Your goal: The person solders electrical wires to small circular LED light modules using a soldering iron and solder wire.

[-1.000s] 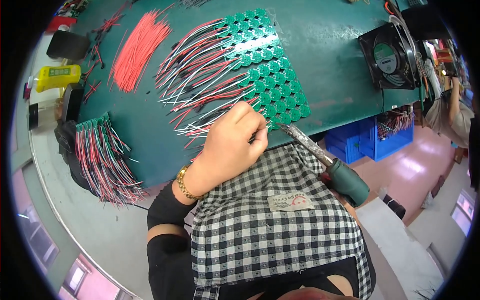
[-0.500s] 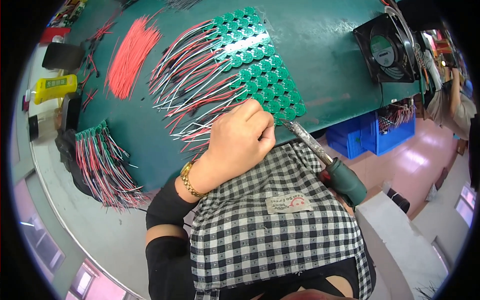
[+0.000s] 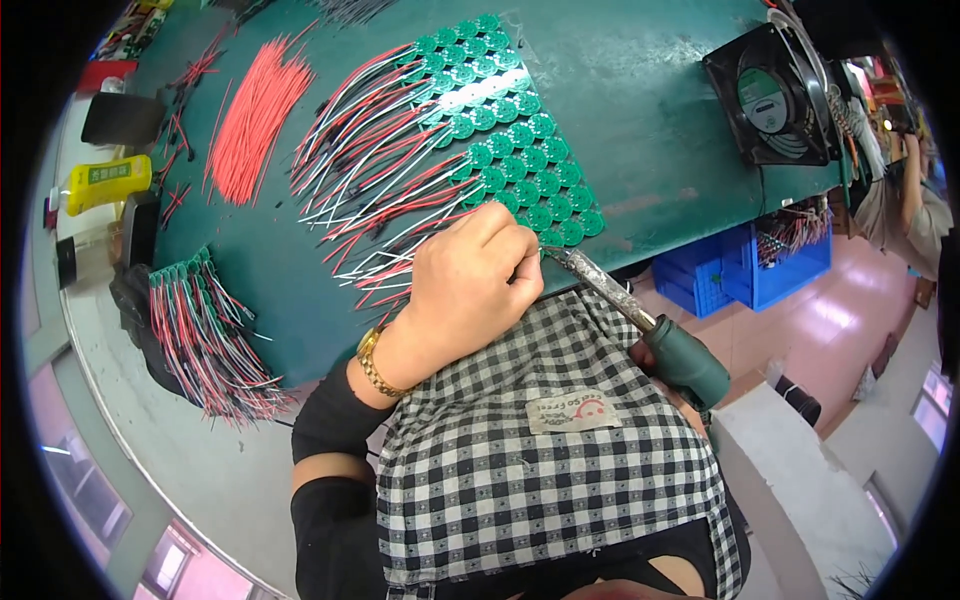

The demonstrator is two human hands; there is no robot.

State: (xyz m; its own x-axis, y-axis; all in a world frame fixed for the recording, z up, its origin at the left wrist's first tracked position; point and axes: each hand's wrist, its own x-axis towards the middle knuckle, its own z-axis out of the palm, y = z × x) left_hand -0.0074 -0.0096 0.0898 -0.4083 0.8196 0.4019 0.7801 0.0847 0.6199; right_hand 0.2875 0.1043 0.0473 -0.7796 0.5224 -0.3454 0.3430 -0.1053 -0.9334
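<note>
A panel of small round green circuit boards [image 3: 510, 130] lies on the green bench [image 3: 650, 90], each board trailing red and white wires [image 3: 370, 160]. My left hand [image 3: 470, 285], with a gold bracelet, rests at the panel's near edge, its fingertips pinched together on a wire end beside the nearest boards. A soldering iron [image 3: 640, 315] with a green handle points its metal tip at those fingertips. My right hand [image 3: 643, 357] grips the handle and is almost wholly hidden behind my checked apron [image 3: 540, 470].
A bundle of loose red wires [image 3: 255, 115] lies at the back left, and a finished bunch of wired boards [image 3: 205, 330] at the left edge. A yellow bottle [image 3: 105, 180], a black fan [image 3: 770, 95] and blue crates [image 3: 745, 275] are nearby. Another person stands at far right.
My head has shifted a little, so the bench sits slightly differently in view. My left hand and the iron tip stay at the panel's near edge.
</note>
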